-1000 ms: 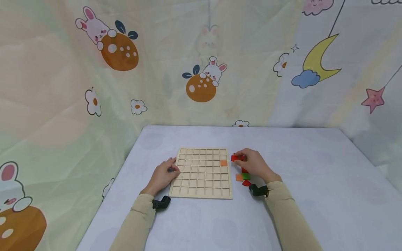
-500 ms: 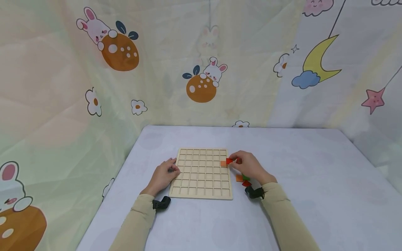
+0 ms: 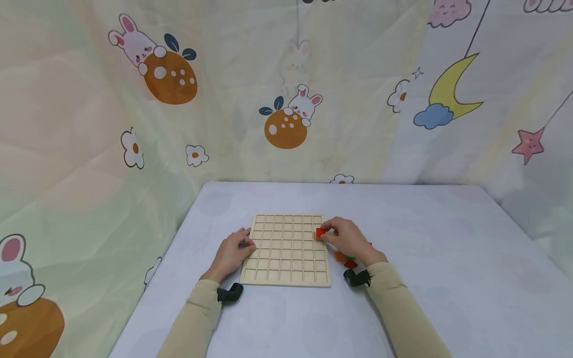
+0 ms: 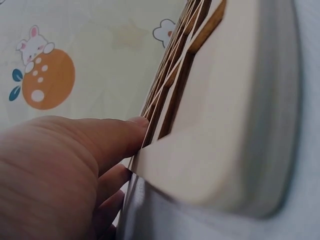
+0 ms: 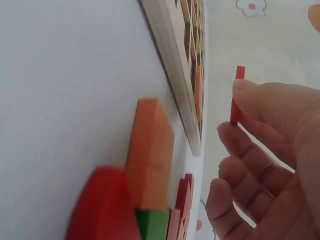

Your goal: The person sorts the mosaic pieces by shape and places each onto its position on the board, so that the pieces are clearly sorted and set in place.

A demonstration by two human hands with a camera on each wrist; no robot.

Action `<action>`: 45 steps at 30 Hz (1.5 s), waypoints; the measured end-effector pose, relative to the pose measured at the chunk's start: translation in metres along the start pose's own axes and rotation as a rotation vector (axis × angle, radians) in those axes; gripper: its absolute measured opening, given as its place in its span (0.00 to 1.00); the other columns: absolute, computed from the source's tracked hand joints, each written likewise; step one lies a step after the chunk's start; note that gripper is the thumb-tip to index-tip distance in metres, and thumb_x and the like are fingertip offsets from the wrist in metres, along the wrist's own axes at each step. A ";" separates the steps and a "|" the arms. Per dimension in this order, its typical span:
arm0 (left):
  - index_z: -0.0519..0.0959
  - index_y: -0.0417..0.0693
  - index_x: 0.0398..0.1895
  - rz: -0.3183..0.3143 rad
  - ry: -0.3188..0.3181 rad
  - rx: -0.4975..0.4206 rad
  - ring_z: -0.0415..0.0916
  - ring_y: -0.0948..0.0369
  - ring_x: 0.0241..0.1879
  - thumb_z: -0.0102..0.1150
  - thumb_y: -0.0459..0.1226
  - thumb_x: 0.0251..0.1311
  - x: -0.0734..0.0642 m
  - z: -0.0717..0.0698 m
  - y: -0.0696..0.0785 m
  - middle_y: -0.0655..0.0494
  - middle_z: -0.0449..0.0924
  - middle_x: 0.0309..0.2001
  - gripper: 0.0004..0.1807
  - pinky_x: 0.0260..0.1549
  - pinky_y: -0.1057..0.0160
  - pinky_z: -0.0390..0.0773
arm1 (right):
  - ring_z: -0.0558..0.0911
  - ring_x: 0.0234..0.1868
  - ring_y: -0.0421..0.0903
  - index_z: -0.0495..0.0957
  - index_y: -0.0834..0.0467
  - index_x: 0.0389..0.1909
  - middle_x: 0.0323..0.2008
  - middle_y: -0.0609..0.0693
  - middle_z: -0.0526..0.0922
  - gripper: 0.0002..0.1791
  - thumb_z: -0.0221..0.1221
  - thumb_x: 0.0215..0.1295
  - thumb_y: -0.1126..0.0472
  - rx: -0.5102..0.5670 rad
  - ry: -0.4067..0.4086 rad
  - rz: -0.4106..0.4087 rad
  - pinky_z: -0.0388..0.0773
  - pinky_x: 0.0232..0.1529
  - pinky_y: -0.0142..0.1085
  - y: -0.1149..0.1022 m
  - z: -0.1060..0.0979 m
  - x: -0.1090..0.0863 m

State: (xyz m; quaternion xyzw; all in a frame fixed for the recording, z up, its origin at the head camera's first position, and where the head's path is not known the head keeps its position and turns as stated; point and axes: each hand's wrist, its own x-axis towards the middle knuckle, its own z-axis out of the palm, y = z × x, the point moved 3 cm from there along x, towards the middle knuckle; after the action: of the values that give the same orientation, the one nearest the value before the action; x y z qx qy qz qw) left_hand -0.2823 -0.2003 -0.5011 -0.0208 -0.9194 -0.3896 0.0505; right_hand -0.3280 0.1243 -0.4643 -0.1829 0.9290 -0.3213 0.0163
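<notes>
A pale wooden grid board (image 3: 281,251) lies on the table between the hands. My left hand (image 3: 230,254) rests at its left edge; in the left wrist view the thumb (image 4: 117,137) touches the rim, with the other fingers beside the edge. A thin red tile (image 5: 234,112) is pinched between thumb and fingers of my right hand (image 3: 350,239). In the head view this tile is over the board's right side and overlaps an orange tile (image 5: 198,95) set in one of the cells.
Right of the board lie loose pieces: an orange one (image 3: 339,256), a red one (image 3: 350,264) with a curved side, a green one (image 5: 152,223) and several more reds (image 5: 184,197). My right forearm partly covers them in the head view. A printed curtain (image 3: 358,139) hangs behind the table.
My right hand has carried the red tile left from the loose pieces to over the board's right side. The left hand has stayed at the board's left edge.
</notes>
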 end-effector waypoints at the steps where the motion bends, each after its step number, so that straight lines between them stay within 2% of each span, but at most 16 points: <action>1: 0.80 0.54 0.28 -0.002 0.000 0.000 0.55 0.48 0.73 0.68 0.37 0.58 0.000 0.000 0.000 0.47 0.68 0.68 0.05 0.74 0.47 0.49 | 0.73 0.36 0.45 0.82 0.54 0.50 0.45 0.46 0.82 0.15 0.66 0.62 0.57 0.000 0.002 -0.008 0.75 0.36 0.35 -0.001 0.000 0.001; 6: 0.79 0.55 0.28 -0.018 -0.001 -0.016 0.55 0.49 0.73 0.68 0.38 0.58 -0.001 -0.001 -0.001 0.48 0.68 0.69 0.06 0.74 0.47 0.48 | 0.73 0.35 0.45 0.83 0.54 0.49 0.44 0.46 0.82 0.14 0.66 0.62 0.57 0.014 0.006 -0.029 0.73 0.34 0.35 -0.005 0.002 0.004; 13: 0.79 0.56 0.27 -0.017 -0.001 -0.020 0.54 0.49 0.73 0.68 0.38 0.58 -0.003 0.001 -0.002 0.49 0.68 0.69 0.06 0.73 0.45 0.48 | 0.72 0.37 0.46 0.83 0.52 0.48 0.43 0.44 0.82 0.14 0.66 0.62 0.56 0.040 0.006 -0.011 0.73 0.34 0.35 -0.008 0.004 0.007; 22: 0.79 0.55 0.27 -0.004 0.000 -0.027 0.54 0.49 0.73 0.67 0.38 0.59 -0.003 0.002 -0.002 0.48 0.68 0.69 0.06 0.74 0.46 0.48 | 0.73 0.37 0.45 0.83 0.50 0.48 0.42 0.43 0.81 0.13 0.66 0.62 0.56 0.021 0.011 -0.014 0.75 0.37 0.35 -0.013 0.012 0.013; 36: 0.79 0.55 0.27 0.018 0.016 -0.025 0.55 0.50 0.73 0.67 0.38 0.59 -0.002 0.001 -0.004 0.49 0.68 0.68 0.06 0.74 0.47 0.48 | 0.73 0.33 0.44 0.83 0.52 0.48 0.41 0.45 0.81 0.14 0.66 0.61 0.56 -0.027 -0.006 -0.021 0.73 0.33 0.34 -0.018 0.015 0.019; 45: 0.79 0.55 0.26 0.005 0.013 -0.026 0.55 0.50 0.73 0.68 0.37 0.58 -0.003 0.001 -0.002 0.49 0.69 0.68 0.07 0.74 0.47 0.48 | 0.75 0.38 0.45 0.83 0.52 0.49 0.43 0.45 0.82 0.16 0.67 0.61 0.54 -0.030 -0.017 0.002 0.78 0.40 0.35 -0.015 0.023 0.018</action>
State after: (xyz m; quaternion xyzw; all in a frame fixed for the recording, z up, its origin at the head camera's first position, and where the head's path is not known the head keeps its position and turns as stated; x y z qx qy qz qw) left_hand -0.2792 -0.2012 -0.5040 -0.0213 -0.9139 -0.4014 0.0573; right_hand -0.3366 0.0933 -0.4716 -0.1849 0.9337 -0.3059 0.0220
